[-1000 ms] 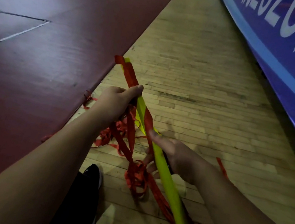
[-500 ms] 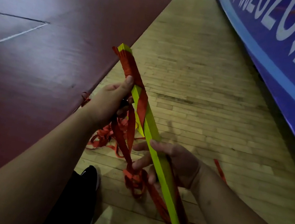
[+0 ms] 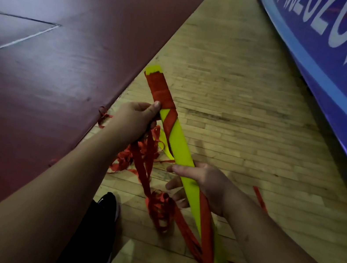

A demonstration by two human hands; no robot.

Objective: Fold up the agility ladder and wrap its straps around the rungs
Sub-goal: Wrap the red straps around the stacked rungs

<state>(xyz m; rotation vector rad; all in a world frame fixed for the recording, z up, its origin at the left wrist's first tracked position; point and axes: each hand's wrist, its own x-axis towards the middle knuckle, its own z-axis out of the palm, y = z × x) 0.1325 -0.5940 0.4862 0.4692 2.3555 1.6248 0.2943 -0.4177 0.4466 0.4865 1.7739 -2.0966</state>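
The folded rungs (image 3: 182, 149) made one flat yellow bundle, held in the air above the wooden floor (image 3: 244, 92) and slanting from near the person's feet up and away. The left grip (image 3: 134, 119) was clenched round the bundle just below its far end, with the thumb at the edge of the red strap turns wound there (a few tight turns, then one slanting pass down the yellow face). The right grip (image 3: 205, 183) was grasping the middle of the bundle, thumb across the top, fingers underneath. The rest of the straps (image 3: 145, 166) hung from under the left grip in a loose tangle, part of it lying on the floor betw. the two forearms.

The step in hand was prob. the winding of strap along the rungs, at an early stage, since most of the yellow was bare. To do it well, the right grip should serve as the axle & turn the bundle. The left one should feed the strap under light tension, so that each turn lies flat and overlaps its neighbour. The thumb should pin the last turn before any change of hold, otherwise the wrap may slacken. The tangle needed care: a knot pulled in would make a lump, so it seemed wise to shake it loose first, e.g. by lifting the bundle higher. At the near end it could not be told whether the red strap was wound or only lying along the bundle.
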